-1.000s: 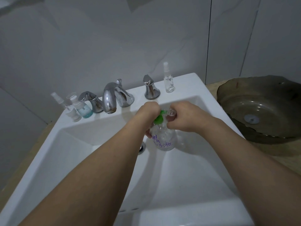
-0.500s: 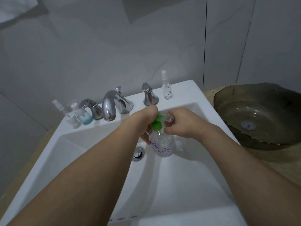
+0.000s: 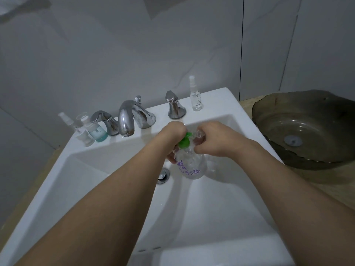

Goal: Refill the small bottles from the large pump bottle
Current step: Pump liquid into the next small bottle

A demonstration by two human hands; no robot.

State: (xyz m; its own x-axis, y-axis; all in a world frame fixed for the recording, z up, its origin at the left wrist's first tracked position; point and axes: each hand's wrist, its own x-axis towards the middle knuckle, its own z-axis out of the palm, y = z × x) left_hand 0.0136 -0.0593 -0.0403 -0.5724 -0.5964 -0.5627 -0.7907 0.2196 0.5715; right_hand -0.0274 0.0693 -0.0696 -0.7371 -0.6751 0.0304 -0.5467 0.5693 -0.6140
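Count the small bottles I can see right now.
4. Two spray bottles and a blue-liquid one stand left of the faucet; one on the right rim; the right hand may hide a fifth.

Two bare forearms are seen coming in from the bottom edge, one from the lower left corner, one from the lower right. No sleeve is seen on either; both arms are uncovered from the frame edge up to the wrist. The left hand (image 3: 171, 132) is shown from the back, knuckles rounded. The right hand (image 3: 212, 138) is likewise shown from the back, and a slight crease is seen at the wrist. The fingertips of both hands are largely hidden, so the nails cannot be made out. Both forearms are rendered broad and stretched near the lens by the wide angle.
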